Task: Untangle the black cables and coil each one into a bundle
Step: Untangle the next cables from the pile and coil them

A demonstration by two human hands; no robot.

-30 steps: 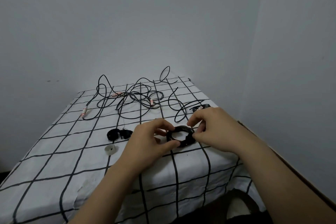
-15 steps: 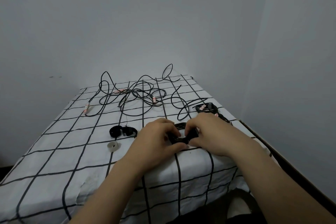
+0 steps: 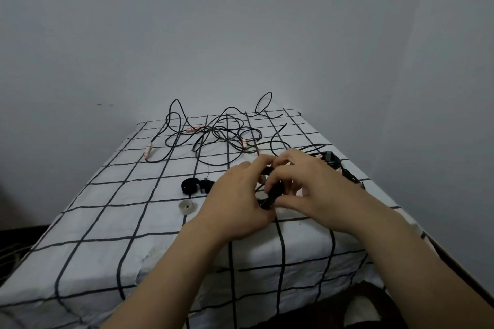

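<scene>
One camera sits on the person's head, looking forward and down. It sees along the counter in white cloth with black grid lines (image 3: 107, 222) to the plain grey wall (image 3: 240, 35) behind. The left hand (image 3: 235, 195) and right hand (image 3: 312, 187) are close below it.

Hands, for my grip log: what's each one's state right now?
Left hand: closed on the coiled cable.
Right hand: closed on the same coiled cable.

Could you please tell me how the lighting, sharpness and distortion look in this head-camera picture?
Head view: dim, flat, greyish light, no glare, faint shadows under the left hand and right hand; the wide-angle lens makes the table taper away strongly; the tangled cables look fairly sharp, but the coiled cable both hands grip is a dark, detail-poor mass.
</scene>
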